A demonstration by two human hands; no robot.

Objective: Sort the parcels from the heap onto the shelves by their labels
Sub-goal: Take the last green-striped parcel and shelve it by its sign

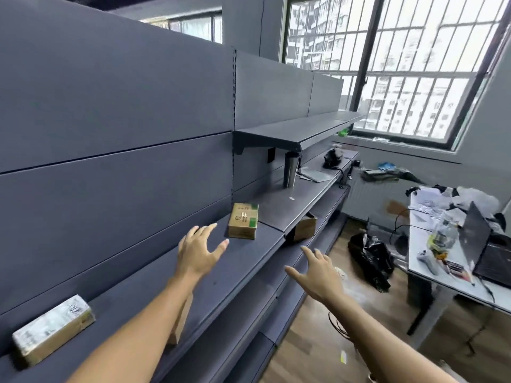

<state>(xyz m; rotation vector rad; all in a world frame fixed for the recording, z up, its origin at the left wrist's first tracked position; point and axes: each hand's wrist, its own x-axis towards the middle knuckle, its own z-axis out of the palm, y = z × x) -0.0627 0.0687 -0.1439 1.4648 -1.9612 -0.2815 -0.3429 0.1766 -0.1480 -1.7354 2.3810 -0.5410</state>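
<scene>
A small cardboard parcel [243, 221] with green tape and a label stands on the dark grey shelf [221, 272], near the back panel. My left hand [199, 251] hovers open just left of it, fingers spread, not touching. My right hand [318, 272] is open in the air past the shelf's front edge. A long taped parcel [52, 328] lies at the shelf's left end. Another cardboard box [304, 228] sits on the shelf below, partly hidden. The heap is out of view.
A steel flask [290, 170], a notebook [315, 174] and a dark bag [333, 157] sit further along the shelving. A black bin bag [370, 258] lies on the wood floor. A cluttered white table [453, 283] with a laptop [481, 244] stands right, under a barred window.
</scene>
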